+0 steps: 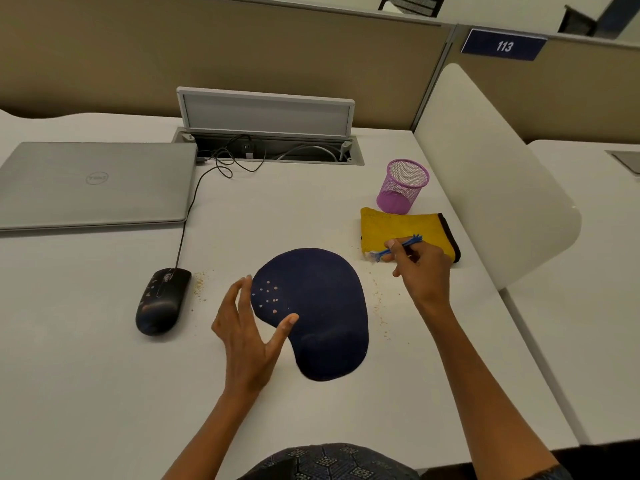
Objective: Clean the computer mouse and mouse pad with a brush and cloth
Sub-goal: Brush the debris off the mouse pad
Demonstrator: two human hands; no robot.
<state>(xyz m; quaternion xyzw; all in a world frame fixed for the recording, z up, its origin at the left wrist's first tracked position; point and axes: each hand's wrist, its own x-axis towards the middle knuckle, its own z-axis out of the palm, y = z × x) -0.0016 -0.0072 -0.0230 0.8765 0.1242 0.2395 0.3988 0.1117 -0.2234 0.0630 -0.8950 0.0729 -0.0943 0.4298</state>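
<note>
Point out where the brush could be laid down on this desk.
Bare desk in front of the laptop, left of the mouse; also the near edge below the mouse pad. Crowded by the yellow cloth and purple mesh cup.

— What colour is the mouse pad [318, 306]?

— Dark navy, with a scatter of small pale pink dots near its left edge.

— And the mouse [161, 299]?

— Black, glossy, with faint markings I can't quite make out.

— The cloth [398, 226]?

— Mustard yellow with a black border. The brush [401, 244] is bright blue.

— Anything else?

— A purple mesh cup [403, 185], a silver-grey laptop [93, 185], a white desk [104, 375] flecked with tan crumbs, and a blue sign [504, 46] with white numerals.
</note>
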